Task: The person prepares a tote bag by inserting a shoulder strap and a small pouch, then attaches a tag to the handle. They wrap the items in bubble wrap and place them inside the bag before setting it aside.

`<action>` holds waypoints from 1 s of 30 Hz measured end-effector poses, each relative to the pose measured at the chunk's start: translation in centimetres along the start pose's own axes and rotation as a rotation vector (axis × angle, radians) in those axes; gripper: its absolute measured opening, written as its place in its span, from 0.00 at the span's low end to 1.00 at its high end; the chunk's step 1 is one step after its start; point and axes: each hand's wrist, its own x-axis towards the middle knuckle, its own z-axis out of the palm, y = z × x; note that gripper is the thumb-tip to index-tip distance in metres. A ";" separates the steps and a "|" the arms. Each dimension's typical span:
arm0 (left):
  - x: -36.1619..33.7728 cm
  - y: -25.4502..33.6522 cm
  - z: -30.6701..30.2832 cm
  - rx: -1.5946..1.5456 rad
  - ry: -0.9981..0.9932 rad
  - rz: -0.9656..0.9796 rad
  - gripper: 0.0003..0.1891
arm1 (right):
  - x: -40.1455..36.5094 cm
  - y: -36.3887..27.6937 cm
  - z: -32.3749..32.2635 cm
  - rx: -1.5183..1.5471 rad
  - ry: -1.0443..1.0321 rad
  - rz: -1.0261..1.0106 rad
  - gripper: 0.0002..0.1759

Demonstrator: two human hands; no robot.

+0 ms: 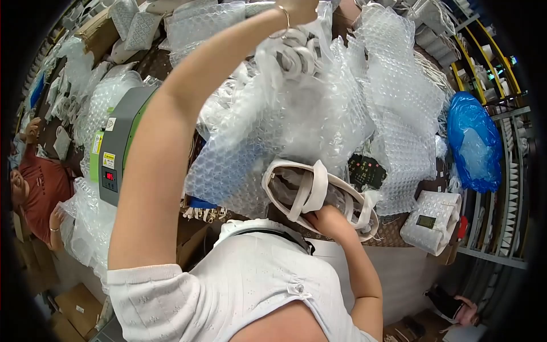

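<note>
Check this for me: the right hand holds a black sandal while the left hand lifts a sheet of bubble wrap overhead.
One thing is wrong: the sandal in the right hand is white, not black, as the head view shows. The left hand does lift the bubble wrap overhead.

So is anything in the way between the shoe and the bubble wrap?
Nothing visible is. The right hand holds the sandal right at the lower edge of the bubble wrap, which the left hand lifts high.
</note>
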 end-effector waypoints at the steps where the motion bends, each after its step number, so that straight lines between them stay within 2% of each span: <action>1: -1.6 1.1 3.0 -0.017 -0.244 0.043 0.12 | -0.2 -0.3 -0.1 0.003 0.009 0.002 0.13; 3: -4.4 1.1 9.0 -0.042 -0.275 0.101 0.13 | -0.4 -0.4 -0.1 0.017 0.019 0.014 0.13; 7: -7.1 1.0 10.5 -0.121 -0.270 0.177 0.13 | -0.2 0.0 0.3 0.054 0.079 0.037 0.13; 9: -8.5 1.6 10.3 -0.236 -0.087 0.288 0.13 | -0.4 0.8 0.9 -0.013 0.030 0.022 0.13; 11: -13.3 5.2 2.4 -0.278 -0.011 0.313 0.11 | -1.0 0.2 0.4 0.042 0.007 0.050 0.12; 13: -20.4 7.4 -1.6 -0.583 0.055 0.433 0.13 | -0.8 0.5 0.7 0.085 -0.003 0.054 0.12; 14: -23.5 8.4 -4.9 -0.658 -0.148 0.459 0.12 | -0.4 0.9 1.1 0.102 -0.041 0.025 0.12; 15: -26.9 9.1 -4.6 -0.771 -0.037 0.574 0.10 | 0.1 1.2 1.6 0.116 -0.072 -0.008 0.12; 17: -31.9 10.6 -6.4 -0.881 -0.201 0.683 0.06 | 1.5 1.5 2.4 0.130 -0.092 -0.039 0.13; 18: -33.5 10.9 -6.1 -0.884 -0.202 0.692 0.06 | 2.5 1.3 2.9 0.034 -0.184 0.076 0.14; 19: -35.0 11.3 -5.5 -0.905 -0.352 0.655 0.05 | 3.2 1.0 3.4 -0.065 -0.278 0.191 0.16; 20: -35.8 11.7 -4.9 -0.920 -0.501 0.615 0.04 | 3.8 0.8 3.9 -0.064 -0.271 0.196 0.16; 22: -37.0 12.2 -3.9 -0.885 -0.513 0.556 0.03 | 4.7 0.5 4.9 -0.039 -0.357 0.170 0.19; 24: -37.5 12.3 -3.4 -0.814 -0.542 0.414 0.03 | 6.3 2.7 8.3 -0.005 -0.301 0.173 0.20; 25: -37.4 12.1 -3.5 -0.818 -0.536 0.420 0.03 | 7.1 4.0 10.2 0.029 -0.250 0.172 0.20; 27: -36.8 12.1 -3.8 -0.719 -0.778 0.327 0.04 | 7.1 4.6 10.7 0.064 -0.191 0.187 0.21; 28: -36.5 12.2 -3.7 -0.667 -0.897 0.280 0.05 | 6.7 4.2 9.7 0.048 -0.235 0.165 0.21; 30: -35.6 11.9 -2.6 -0.719 -0.915 0.325 0.06 | 5.2 2.6 6.7 0.011 -0.333 0.115 0.21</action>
